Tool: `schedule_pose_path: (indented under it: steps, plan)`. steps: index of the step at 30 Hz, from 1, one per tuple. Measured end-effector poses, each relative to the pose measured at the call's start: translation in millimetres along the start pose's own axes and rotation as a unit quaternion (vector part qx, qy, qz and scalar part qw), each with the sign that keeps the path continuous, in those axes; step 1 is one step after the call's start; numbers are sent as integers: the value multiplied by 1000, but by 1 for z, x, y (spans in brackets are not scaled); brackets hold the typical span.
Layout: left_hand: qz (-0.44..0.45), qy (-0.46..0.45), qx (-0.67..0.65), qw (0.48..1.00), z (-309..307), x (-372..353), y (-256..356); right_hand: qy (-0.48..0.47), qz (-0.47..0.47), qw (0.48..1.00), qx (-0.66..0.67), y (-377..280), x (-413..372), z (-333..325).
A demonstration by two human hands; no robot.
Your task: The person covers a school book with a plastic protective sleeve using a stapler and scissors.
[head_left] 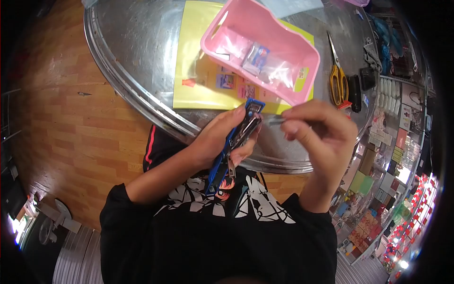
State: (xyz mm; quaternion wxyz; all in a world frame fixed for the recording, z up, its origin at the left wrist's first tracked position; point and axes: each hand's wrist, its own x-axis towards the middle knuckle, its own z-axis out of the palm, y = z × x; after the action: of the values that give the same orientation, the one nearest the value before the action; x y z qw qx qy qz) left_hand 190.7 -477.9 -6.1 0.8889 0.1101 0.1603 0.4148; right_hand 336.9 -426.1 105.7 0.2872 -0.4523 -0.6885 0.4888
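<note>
A blue stapler (218,171), its top swung open to show the metal magazine, is gripped in my left hand (215,135) above the table's near edge. The left thumb lies along its upper end and the fingers wrap beneath. To the right, my right hand (326,135) is closed in a pinch, apart from the stapler. A thin grey strip (274,122) shows at its fingertips; its kind is too small to make out. Just beyond both hands, a pink plastic basket (215,52) holds a small blue-and-white box (258,57) and clear plastic wrapping.
The basket rests on a yellow printed sheet (189,71) on the round metal table (137,42). Yellow-handled scissors (338,85) and a black stapler-like object (354,93) lie at the right. Shelves of goods (378,175) stand beyond the table's right side.
</note>
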Motion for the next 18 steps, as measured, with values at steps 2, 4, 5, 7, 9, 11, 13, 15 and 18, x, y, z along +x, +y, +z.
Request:
schedule_pose_path:
  steps: [2, 4, 5, 7, 9, 11, 13, 15, 18]
  plan:
    - [-3, 25, 6, 1000, 6, -2, 2, 8, 34, 999, 18, -5, -11, 13]
    - [14, 25, 41, 999, 4, 1, 2, 0, 58, 998, 25, -3, -17, 18]
    - [16, 28, 38, 999, 4, 2, 1, -4, 59, 998, 24, -1, -19, 19]
    - [-26, 45, 32, 998, 6, 2, 3, -26, 72, 997, -8, 3, -21, 21]
    - [-30, 59, 17, 998, 12, 1, 8, -18, 54, 998, -28, 8, -19, 23]
    - [-39, 74, -21, 996, 14, 2, 9, -7, 35, 998, -48, 13, -17, 26]
    - [-15, 67, -25, 997, 13, 1, 8, 31, 33, 999, -28, 18, -17, 29]
    - [-10, 86, -48, 995, 13, 0, 7, 47, 34, 997, -51, 18, -19, 32]
    - [-7, 48, -22, 999, 6, -1, 7, 70, 47, 994, -73, 23, -20, 39]
